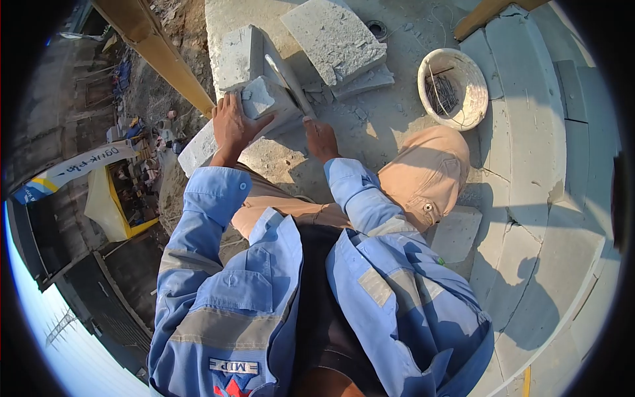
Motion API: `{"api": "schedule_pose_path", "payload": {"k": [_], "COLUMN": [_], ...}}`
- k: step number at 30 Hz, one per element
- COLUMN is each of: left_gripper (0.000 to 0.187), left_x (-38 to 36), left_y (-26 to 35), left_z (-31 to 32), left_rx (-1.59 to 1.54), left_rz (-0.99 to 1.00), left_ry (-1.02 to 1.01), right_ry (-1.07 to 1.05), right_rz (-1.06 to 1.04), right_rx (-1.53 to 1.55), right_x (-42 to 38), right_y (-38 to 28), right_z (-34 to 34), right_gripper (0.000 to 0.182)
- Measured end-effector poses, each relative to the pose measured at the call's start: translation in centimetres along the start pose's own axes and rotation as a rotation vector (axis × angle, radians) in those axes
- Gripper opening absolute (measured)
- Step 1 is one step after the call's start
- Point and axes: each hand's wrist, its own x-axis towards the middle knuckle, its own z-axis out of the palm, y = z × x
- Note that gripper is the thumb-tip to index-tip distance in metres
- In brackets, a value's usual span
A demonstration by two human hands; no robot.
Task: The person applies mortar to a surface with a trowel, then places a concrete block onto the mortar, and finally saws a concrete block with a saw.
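My left hand (233, 129) lies with fingers spread and thumb out against a small light-grey concrete block (262, 97) with a broken, rough face. In my closed right hand (321, 139) is the handle of a long, narrow, flat-bladed tool (289, 83). Its blade slants up and away to the left, along the right side of the small block. Just beyond my left hand stands a squarer pale block (241, 57). A long pale block (198, 149) lies beneath and left of the left hand.
A large chipped slab (334, 40) rests on another piece ahead. Right of it, a dusty bucket (473, 99) holds thin metal pieces. A block wall (522, 132) curves along my right. A wooden post (162, 59) slants at the left, beside a drop to lower ground with a banner.
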Motion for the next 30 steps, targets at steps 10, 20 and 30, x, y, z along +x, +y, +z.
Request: {"api": "schedule_pose_path", "payload": {"k": [10,20,30], "left_gripper": [0.09,0.094,0.093], "left_x": [0.5,0.8,0.1], "left_y": [0.0,0.2,0.3], "left_z": [-0.2,-0.3,-0.6], "left_rx": [-0.006,-0.003,-0.006], "left_rz": [-0.02,-0.016,-0.046], "left_ry": [-0.036,0.006,-0.044], "right_ry": [-0.035,-0.004,0.037], "right_rz": [0.043,0.011,-0.049], "right_rx": [-0.064,0.059,0.064], "right_x": [0.1,1.1,0.0], "right_y": [0.2,0.9,0.7], "right_z": [-0.1,0.4,0.5], "right_gripper": [0.057,0.054,0.05]}}
